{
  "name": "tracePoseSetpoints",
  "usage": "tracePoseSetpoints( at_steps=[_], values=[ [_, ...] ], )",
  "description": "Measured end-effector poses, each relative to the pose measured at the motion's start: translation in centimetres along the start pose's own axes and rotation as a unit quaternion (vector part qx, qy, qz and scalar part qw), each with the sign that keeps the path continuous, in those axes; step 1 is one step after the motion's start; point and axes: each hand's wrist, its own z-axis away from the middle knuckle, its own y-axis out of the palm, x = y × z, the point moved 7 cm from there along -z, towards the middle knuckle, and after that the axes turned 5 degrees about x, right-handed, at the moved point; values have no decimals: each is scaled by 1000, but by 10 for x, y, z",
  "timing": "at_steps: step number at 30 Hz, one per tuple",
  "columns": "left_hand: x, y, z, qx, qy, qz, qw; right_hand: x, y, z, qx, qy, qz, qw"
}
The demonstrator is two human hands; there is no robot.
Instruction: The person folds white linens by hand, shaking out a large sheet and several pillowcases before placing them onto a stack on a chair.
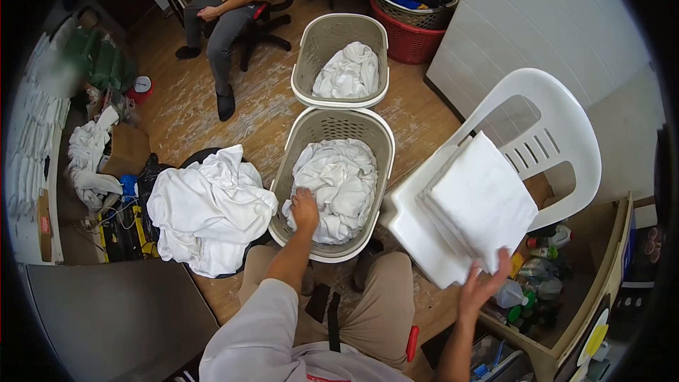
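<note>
My left hand (pixel 305 212) reaches into the nearer beige laundry basket (pixel 387 143), its fingers closed on a white cloth (pixel 338 178) in the crumpled heap there. To the right, my right hand (pixel 482 281) is open with fingers spread, fingertips right at the near corner of a stack of folded white cloths (pixel 484 187). That stack lies on the seat of a white plastic chair (pixel 417 221). On my left, a big loose pile of white cloth (pixel 211 205) fills and overhangs a dark container.
A second beige basket (pixel 305 64) with a white cloth bundle stands just beyond. A red basket (pixel 404 37) sits farther back. At the left back a person (pixel 237 10) sits on an office chair. A wooden bin (pixel 566 336) with bottles is at right.
</note>
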Motion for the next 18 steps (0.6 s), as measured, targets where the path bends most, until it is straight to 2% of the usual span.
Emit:
tracePoseSetpoints(
  at_steps=[2, 3, 4, 5, 6, 7, 8, 9, 11, 12, 14, 15, 17, 18],
  values=[
    [23, 35, -16, 87, 26, -98, 991, 28, 25, 18, 63, -10, -57, 996],
    [22, 33, -16, 148, 78, -157, 973, 40, 32, 23, 60, -11, -56, 997],
    [21, 24, -16, 146, 79, -155, 974, 53, 44, 28, 100, -17, -90, 991],
    [21, 10, -16, 103, 88, -113, 984, 65, 55, 34, 139, -20, -124, 982],
    [21, -4, -14, 60, 96, -70, 991, 73, 59, 37, 137, -22, -124, 983],
    [24, -14, -12, 56, 97, -68, 991, 83, 70, 39, 181, -22, -157, 971],
    [23, -35, -8, 72, 95, 38, 992, 92, 82, 41, 224, -24, -190, 956],
    [25, -55, -4, 87, 93, 143, 982, 99, 91, 40, 219, -27, -192, 956],
    [36, -92, 17, 96, 95, 177, 975, 120, 118, 46, 291, -89, -212, 928],
    [40, -111, 30, 109, 95, 211, 967, 134, 123, 45, 287, -93, -213, 929],
    [41, -157, 68, 194, 104, 166, 961, 175, 146, 49, 380, -150, -207, 889],
    [46, -179, 84, 188, 107, 166, 962, 191, 161, 55, 407, -192, -207, 869],
    [46, -212, 125, 228, 204, 110, 946, 216, 196, 68, 458, -248, -181, 834],
    [53, -231, 142, 227, 205, 109, 946, 225, 212, 80, 483, -262, -156, 821]
  ],
)
